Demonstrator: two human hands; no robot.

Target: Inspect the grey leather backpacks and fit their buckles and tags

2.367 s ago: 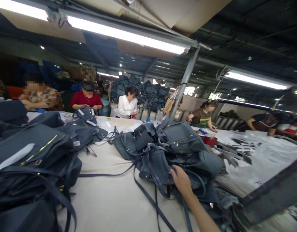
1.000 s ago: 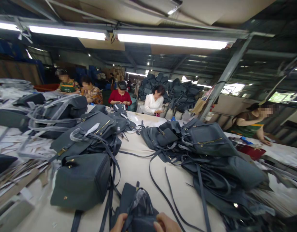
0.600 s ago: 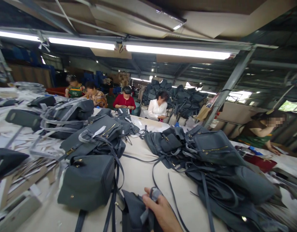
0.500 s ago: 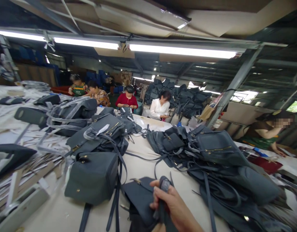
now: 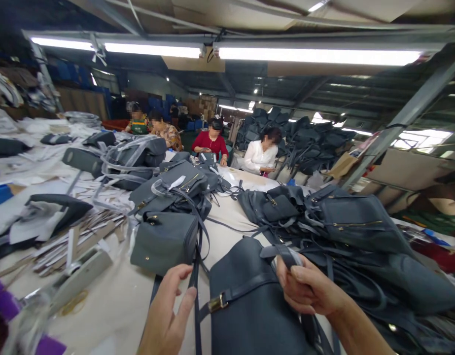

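Overall, pale table [image 5: 123, 301] carries a heap of dark bags [image 5: 353, 217] on the right; one dark bag [image 5: 249, 315] lies near centre, buckled flap uppermost. Right hand [image 5: 312, 288] grips its looped handle [image 5: 284, 255]; left hand [image 5: 168, 310], thumb and fingers parted, sits just left of its brass buckle [image 5: 217, 301], strap contact unclear.

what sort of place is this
Probably a bag factory or workshop: a large heap of similar dark bags at the back, several people at the worktable, and tube lights overhead.
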